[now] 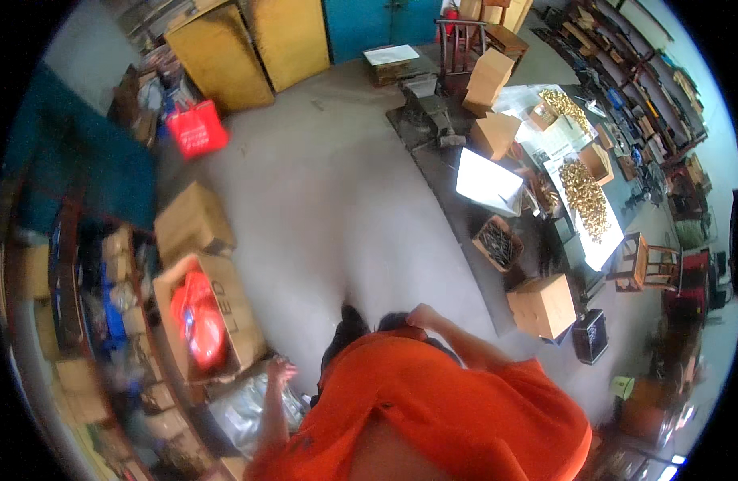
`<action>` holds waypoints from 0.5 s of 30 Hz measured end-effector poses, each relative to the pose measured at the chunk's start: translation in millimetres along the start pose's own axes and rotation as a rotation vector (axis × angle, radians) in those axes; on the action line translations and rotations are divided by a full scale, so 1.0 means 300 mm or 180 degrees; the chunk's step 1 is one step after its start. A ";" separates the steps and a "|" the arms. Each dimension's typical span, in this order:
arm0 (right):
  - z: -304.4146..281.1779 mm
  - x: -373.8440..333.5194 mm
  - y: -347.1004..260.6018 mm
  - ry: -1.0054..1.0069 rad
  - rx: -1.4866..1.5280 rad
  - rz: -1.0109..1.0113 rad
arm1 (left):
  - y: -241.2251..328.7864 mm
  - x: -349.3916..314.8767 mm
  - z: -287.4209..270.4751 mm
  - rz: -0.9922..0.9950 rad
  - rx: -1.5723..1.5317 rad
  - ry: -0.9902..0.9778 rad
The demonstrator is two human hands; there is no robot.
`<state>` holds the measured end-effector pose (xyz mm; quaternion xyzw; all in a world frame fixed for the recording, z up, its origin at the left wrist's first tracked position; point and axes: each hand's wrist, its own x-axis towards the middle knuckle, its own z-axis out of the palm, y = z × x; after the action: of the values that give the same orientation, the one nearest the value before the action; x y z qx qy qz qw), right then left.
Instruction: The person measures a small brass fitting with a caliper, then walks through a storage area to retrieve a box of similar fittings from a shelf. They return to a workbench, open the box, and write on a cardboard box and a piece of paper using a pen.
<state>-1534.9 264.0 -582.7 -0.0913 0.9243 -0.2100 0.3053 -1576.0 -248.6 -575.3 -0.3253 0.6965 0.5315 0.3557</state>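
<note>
My left hand hangs out to the side with its fingers loosely bent and apart, and I see nothing in it. Close by it are a crumpled silver bag and an open cardboard box holding a red plastic bag. My right hand is closed, in front of my body at the front edge of my orange shirt. Its fingers are curled in, and whatever they hold, if anything, is hidden. One dark shoe shows below me.
On the right, a workbench carries a vise, cartons, a white box and piles of brass-coloured parts. A carton and black case stand nearby. Loaded shelves line the left; a red bag lies ahead.
</note>
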 end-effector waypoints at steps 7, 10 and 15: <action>-0.463 0.279 -0.120 0.0190 0.0516 0.0781 | 1.057 0.592 0.054 0.1312 0.0375 -0.0640; -0.598 0.477 -0.070 0.0508 0.0448 0.0505 | 1.496 0.686 0.296 0.1840 0.1209 -0.0635; -1.089 0.844 -0.030 0.0329 0.1470 0.0731 | 1.799 0.795 0.400 0.1845 0.1230 -0.1112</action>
<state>-1933.3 289.3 -474.9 0.0971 0.8705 -0.3838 0.2923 -2134.3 -29.4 -523.1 0.0534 0.7758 0.5164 0.3587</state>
